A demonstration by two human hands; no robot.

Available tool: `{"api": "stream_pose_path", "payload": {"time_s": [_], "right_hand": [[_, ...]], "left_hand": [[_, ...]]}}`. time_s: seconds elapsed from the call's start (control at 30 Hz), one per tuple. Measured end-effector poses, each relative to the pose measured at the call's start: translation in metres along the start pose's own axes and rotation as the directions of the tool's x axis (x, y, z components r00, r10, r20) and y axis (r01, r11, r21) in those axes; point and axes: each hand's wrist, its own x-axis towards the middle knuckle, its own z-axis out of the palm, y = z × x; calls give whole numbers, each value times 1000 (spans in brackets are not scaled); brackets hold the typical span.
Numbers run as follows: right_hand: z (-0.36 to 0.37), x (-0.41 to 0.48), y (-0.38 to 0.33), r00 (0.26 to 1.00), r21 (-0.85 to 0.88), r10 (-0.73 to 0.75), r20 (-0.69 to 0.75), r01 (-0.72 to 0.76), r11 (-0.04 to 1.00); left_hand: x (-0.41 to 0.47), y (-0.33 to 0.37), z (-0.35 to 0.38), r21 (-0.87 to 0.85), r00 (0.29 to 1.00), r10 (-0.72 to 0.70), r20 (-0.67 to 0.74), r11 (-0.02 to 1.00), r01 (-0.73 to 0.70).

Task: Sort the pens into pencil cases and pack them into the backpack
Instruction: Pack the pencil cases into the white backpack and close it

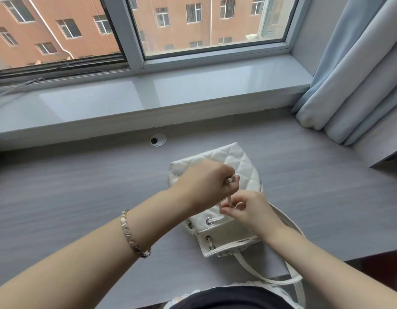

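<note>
white quilted backpack (217, 175) lying on grey bench (81, 186), near edge. left hand (206, 184) and right hand (248, 210) both pinching its white drawstring (229, 200) above the eyelets.

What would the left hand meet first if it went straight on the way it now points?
Probably the quilted flap of the white backpack, just beyond the left hand; depth is unclear.
</note>
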Motion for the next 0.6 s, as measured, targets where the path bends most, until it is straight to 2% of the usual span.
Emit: {"api": "stream_pose_path", "payload": {"time_s": [0.13,0.3,0.4,0.43,0.47,0.5,0.53,0.57,0.6], "right_hand": [[2,-4,6,996,22,73,44,-74,997],[-3,3,4,988,-82,124,87,-117,990],[-6,11,-3,989,-213,106,105,-82,974],[-6,13,-4,990,-235,104,100,-78,969],[-6,15,-5,991,-238,105,84,-83,968],[-6,16,-5,992,-231,113,54,-98,968],[-6,16,-5,992,-217,124,9,-119,969],[-6,17,-5,990,-208,138,-40,-144,968],[-7,18,-6,986,-230,144,-80,-159,960]], "left_hand": [[5,9,10,31,997,43,58,999,-45],[17,-18,4,-139,990,-131,61,981,138],[18,-48,7,-322,935,-353,-44,891,321],[16,-55,11,-334,908,-408,-99,873,356],[11,-61,17,-250,885,-426,-189,892,377],[6,-66,25,-73,884,-361,-297,932,356],[2,-67,32,91,900,-224,-373,957,276],[-2,-64,39,197,920,-70,-387,968,156],[-5,-60,46,250,945,44,-324,967,40]]}}
